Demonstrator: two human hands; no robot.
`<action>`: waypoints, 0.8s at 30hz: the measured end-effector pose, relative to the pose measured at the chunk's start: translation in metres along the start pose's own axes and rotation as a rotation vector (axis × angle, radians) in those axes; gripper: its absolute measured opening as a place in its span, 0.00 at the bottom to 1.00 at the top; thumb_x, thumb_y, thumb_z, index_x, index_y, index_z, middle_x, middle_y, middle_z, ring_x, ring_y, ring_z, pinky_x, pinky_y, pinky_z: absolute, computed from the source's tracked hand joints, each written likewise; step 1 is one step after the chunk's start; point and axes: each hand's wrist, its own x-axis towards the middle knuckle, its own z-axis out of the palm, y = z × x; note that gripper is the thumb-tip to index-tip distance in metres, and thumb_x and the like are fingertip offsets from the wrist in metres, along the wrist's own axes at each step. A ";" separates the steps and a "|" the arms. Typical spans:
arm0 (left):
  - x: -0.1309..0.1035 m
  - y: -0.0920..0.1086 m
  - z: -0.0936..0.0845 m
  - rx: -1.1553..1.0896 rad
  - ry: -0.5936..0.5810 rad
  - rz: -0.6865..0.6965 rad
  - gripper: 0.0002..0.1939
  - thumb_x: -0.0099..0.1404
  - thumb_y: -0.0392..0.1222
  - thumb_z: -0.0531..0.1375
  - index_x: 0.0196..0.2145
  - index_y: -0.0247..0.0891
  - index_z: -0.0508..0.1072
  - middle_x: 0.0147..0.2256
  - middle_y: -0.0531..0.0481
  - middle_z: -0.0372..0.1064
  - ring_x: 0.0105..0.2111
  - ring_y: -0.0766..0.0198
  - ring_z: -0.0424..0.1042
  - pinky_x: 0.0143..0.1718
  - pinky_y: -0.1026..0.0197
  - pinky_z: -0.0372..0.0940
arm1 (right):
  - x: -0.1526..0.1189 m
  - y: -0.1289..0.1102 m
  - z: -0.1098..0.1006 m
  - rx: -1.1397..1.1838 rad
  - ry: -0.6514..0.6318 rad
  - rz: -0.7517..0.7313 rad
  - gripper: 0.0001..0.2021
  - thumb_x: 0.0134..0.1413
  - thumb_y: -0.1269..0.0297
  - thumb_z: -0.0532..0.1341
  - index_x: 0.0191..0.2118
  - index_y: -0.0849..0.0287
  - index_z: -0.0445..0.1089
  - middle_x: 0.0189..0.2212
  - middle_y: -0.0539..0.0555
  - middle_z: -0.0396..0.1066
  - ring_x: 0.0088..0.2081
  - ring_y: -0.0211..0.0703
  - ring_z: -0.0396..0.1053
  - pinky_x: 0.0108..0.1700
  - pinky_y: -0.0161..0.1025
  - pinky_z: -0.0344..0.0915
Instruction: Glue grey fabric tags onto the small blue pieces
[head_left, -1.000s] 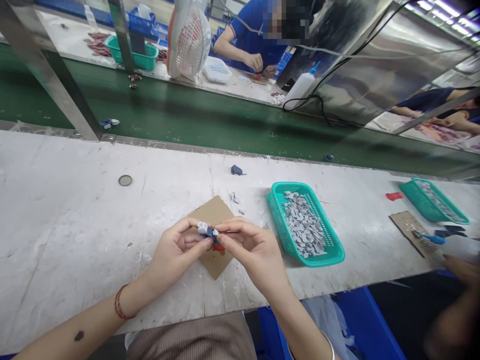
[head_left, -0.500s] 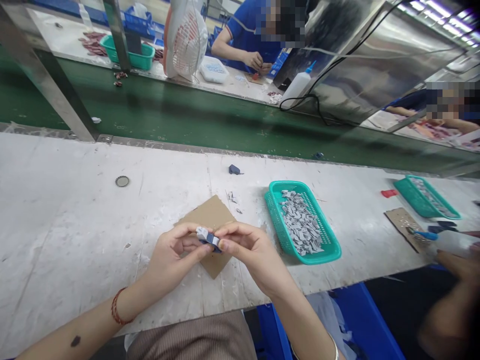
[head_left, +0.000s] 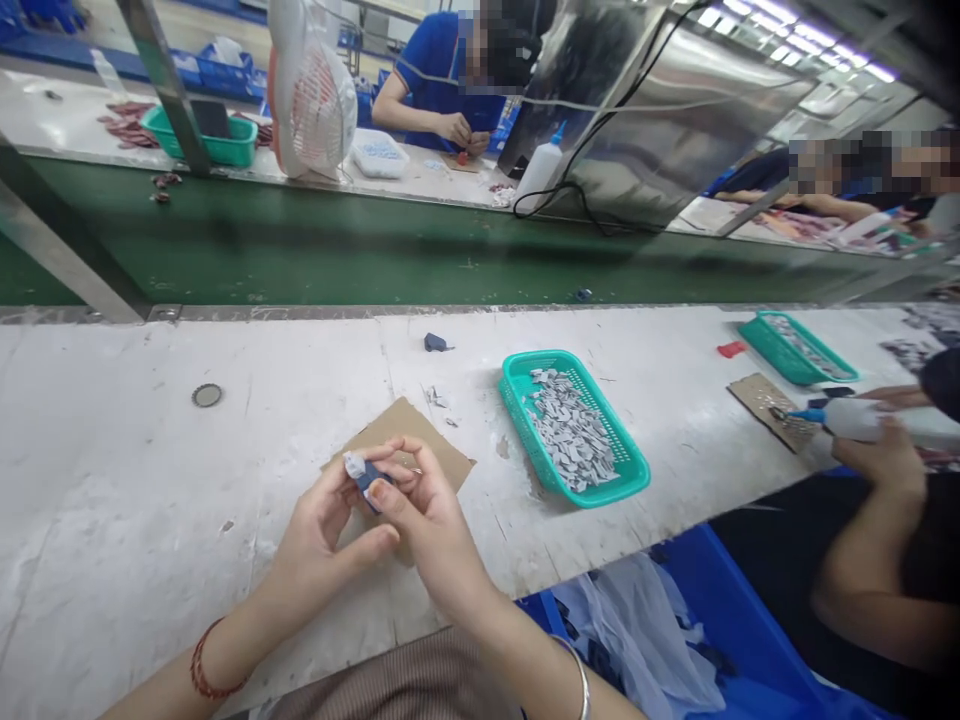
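Observation:
Between the fingertips of both hands is a small dark blue piece with a whitish end [head_left: 354,465]; I cannot make out its exact kind. My left hand [head_left: 319,535] supports it from behind with curled fingers, its thumb held off below. My right hand [head_left: 431,530] presses its thumb on the front, fingers bent over the top. Under the hands lies a brown cardboard square [head_left: 442,465], partly hidden by them. A similar dark blue piece [head_left: 435,342] rests farther back on the white table [head_left: 135,480].
To the right stands a green basket [head_left: 511,400] of small grey pieces. A metal cap [head_left: 207,395] lies at left. Farther right, a co-worker's hand [head_left: 877,460] holds a white bottle [head_left: 859,418] over another cardboard [head_left: 757,395]. A blue bin [head_left: 739,610] sits below the table edge.
My hands and the piece have shifted left in view and the piece has turned to a steeper tilt. The left thumb has come off it. The camera view has swung slightly right.

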 end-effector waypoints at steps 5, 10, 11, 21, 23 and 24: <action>0.006 -0.005 -0.002 0.085 0.022 -0.104 0.14 0.64 0.47 0.63 0.45 0.40 0.74 0.33 0.48 0.75 0.31 0.62 0.73 0.33 0.62 0.69 | 0.002 -0.027 -0.038 -0.435 -0.143 -0.032 0.14 0.64 0.52 0.54 0.44 0.56 0.71 0.26 0.49 0.70 0.27 0.38 0.67 0.30 0.35 0.64; 0.036 0.004 -0.024 0.294 0.167 -0.070 0.18 0.60 0.49 0.64 0.45 0.38 0.73 0.35 0.46 0.76 0.37 0.58 0.74 0.35 0.61 0.67 | 0.021 -0.084 -0.139 -1.446 0.459 -0.329 0.13 0.63 0.63 0.54 0.42 0.58 0.75 0.40 0.57 0.76 0.40 0.46 0.72 0.44 0.41 0.66; 0.048 0.008 -0.031 0.343 0.195 -0.053 0.20 0.59 0.50 0.65 0.46 0.38 0.72 0.35 0.46 0.76 0.38 0.58 0.74 0.35 0.61 0.67 | 0.027 -0.093 -0.159 -1.516 0.515 -0.294 0.12 0.61 0.64 0.55 0.42 0.60 0.75 0.40 0.59 0.75 0.42 0.49 0.71 0.45 0.43 0.66; 0.218 0.028 -0.118 1.124 0.555 0.153 0.16 0.55 0.47 0.64 0.39 0.37 0.71 0.39 0.44 0.75 0.37 0.53 0.73 0.44 0.53 0.66 | 0.055 -0.100 -0.220 -1.702 0.460 -0.202 0.07 0.56 0.71 0.60 0.33 0.60 0.76 0.38 0.60 0.73 0.45 0.54 0.69 0.45 0.44 0.65; 0.242 0.031 -0.129 1.239 0.558 0.146 0.15 0.56 0.46 0.62 0.40 0.35 0.73 0.43 0.41 0.74 0.41 0.50 0.73 0.47 0.51 0.65 | 0.055 -0.101 -0.222 -1.675 0.445 -0.233 0.06 0.54 0.72 0.60 0.32 0.60 0.76 0.37 0.61 0.73 0.46 0.55 0.69 0.46 0.46 0.65; 0.250 0.031 -0.132 1.280 0.546 0.135 0.16 0.57 0.45 0.61 0.41 0.35 0.74 0.44 0.39 0.73 0.43 0.49 0.72 0.48 0.51 0.65 | 0.055 -0.102 -0.224 -1.652 0.435 -0.252 0.06 0.52 0.73 0.61 0.31 0.60 0.75 0.37 0.60 0.73 0.46 0.55 0.69 0.48 0.47 0.65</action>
